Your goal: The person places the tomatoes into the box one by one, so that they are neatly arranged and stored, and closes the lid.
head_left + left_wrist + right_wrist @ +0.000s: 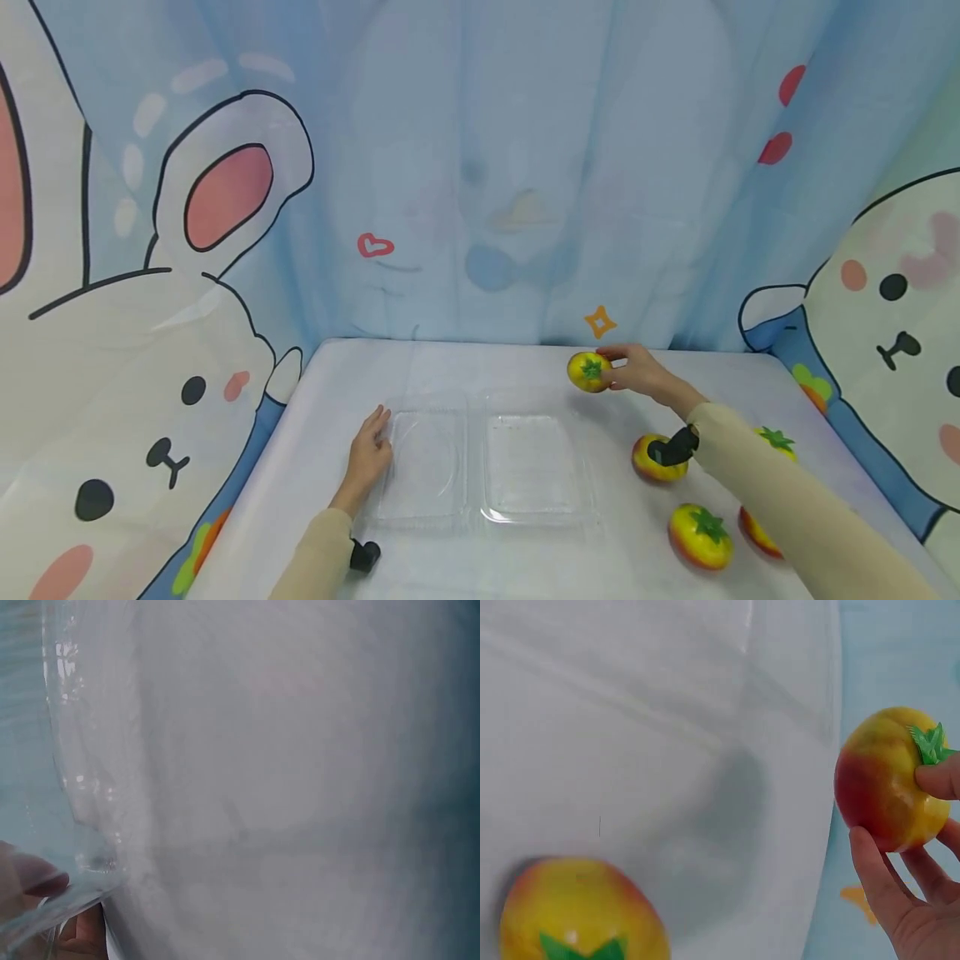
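Note:
My right hand [637, 371] grips a yellow-and-red toy fruit [587, 372] with a green leafy cap, raised above the far part of the table. In the right wrist view, the thumb lies by the cap and the fingers curl round the fruit's underside. At the left side of an open, clear plastic clamshell box [532, 462] is my left hand [367, 457]. The left wrist view shows its thumb [41, 876] and fingers [86, 930] on either side of the box's clear edge, pinching it. Both halves of the box lie flat, side by side.
On the right of the white-covered table [315, 433] are more such fruits, one [660, 458] beneath the right wrist and another [701, 536] nearer the front. Two others [776, 440] are partly hidden by the right sleeve. A blue cartoon curtain [525, 167] hangs behind the table.

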Demonstrator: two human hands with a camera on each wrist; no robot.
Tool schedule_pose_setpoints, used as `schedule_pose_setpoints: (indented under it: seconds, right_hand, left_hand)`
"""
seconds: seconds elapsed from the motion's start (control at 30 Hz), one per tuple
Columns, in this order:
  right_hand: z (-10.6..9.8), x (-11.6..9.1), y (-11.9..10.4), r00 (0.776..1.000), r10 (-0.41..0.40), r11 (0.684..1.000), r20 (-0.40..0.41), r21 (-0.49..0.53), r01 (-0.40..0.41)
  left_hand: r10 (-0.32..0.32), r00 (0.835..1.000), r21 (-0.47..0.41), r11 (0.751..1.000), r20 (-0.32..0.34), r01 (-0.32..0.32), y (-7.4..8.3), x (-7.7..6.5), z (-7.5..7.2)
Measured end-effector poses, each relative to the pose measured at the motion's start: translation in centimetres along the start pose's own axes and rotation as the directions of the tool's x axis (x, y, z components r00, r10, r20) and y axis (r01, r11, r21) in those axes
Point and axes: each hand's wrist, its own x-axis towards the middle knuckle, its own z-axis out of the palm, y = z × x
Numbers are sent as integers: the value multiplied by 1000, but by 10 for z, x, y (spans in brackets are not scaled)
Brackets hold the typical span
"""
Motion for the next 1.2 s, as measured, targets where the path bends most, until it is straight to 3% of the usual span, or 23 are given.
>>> schedule_pose_setpoints:
  seconds: [0.27,0.47,0.6,0.87,1.2]
  right_hand:
    - [39,1,-40,969,-239,966,65,-82,244]
    - [67,1,-55,935,-344,924,82,-147,353]
    - [86,1,-57,921,-381,907,81,-160,389]
    - [125,2,-45,914,-401,890,64,-207,406]
    - [145,3,-35,920,-389,875,34,-299,381]
  left_hand:
    - [-5,1000,-3,1000,-1,5,-1,3,3]
    - [-21,1000,4,1000,-3,21,-1,4,4]
    - [-14,1000,11,1000,-10,14,0,4,1]
    - [-19,1000,-12,1000,0,19,0,1,-1]
    - [19,1000,4,1000,-8,-19,-2,0,2]
